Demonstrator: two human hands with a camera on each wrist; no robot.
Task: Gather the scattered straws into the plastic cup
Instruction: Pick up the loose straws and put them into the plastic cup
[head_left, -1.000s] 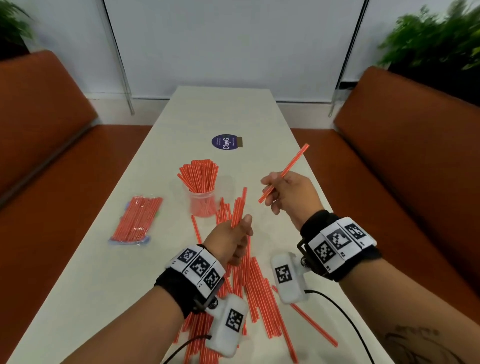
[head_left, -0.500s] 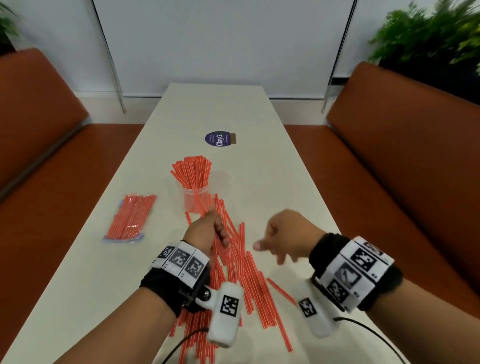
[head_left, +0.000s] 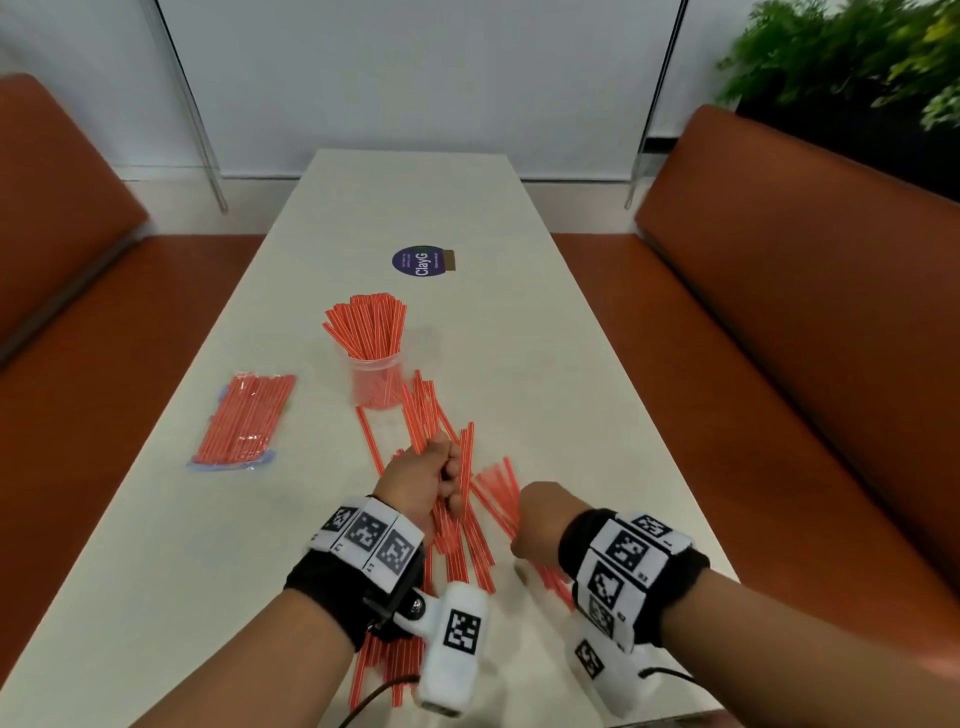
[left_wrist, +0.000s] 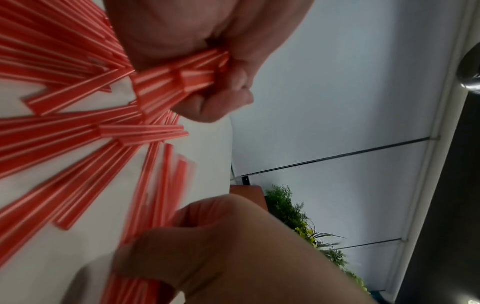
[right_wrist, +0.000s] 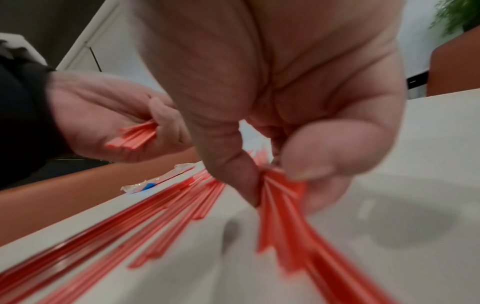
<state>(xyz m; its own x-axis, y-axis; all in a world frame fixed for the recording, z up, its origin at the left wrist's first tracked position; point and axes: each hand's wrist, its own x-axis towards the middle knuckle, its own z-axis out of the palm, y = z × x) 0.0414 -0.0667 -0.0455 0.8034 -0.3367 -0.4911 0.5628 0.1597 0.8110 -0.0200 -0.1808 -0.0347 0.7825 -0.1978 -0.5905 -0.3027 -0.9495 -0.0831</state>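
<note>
**Red straws in both hands, cup half filled**

Red straws with thin pale stripes lie scattered (head_left: 470, 540) over the middle and lower middle of the head view, on a long off-white surface (head_left: 519, 364). Just above the loose pile stands the clear plastic cup (head_left: 375, 382), upright, with a fanned sheaf of straws (head_left: 366, 325) standing in it; a few loose straws reach close to its base.

In the lower middle of the frame the left hand (head_left: 423, 480) has its fingers (left_wrist: 233, 80) clenched around a small bunch of straws (left_wrist: 182, 82), whose far ends stick up toward the cup. To its right, the right hand (head_left: 537, 522) hangs low over the pile, thumb and fingers (right_wrist: 309, 164) pinching a fan of several straws (right_wrist: 283, 197) whose other ends trail along the surface. The right wrist view is blurred, so their number cannot be told.

At the left of the head view, well apart from the cup, a clear bag of straws (head_left: 244, 418) lies flat, with a bit of blue at its near end. Above the cup, toward the top of the surface, sits a round dark purple sticker (head_left: 417, 261) that reads "ClayG"; its smaller print is too fine to read. Both wrists carry black bands with white blocks printed in black-and-white square codes (head_left: 374, 540).

Orange-brown benches (head_left: 805, 291) run along both sides, and green foliage (head_left: 852, 57) fills the upper right corner.
</note>
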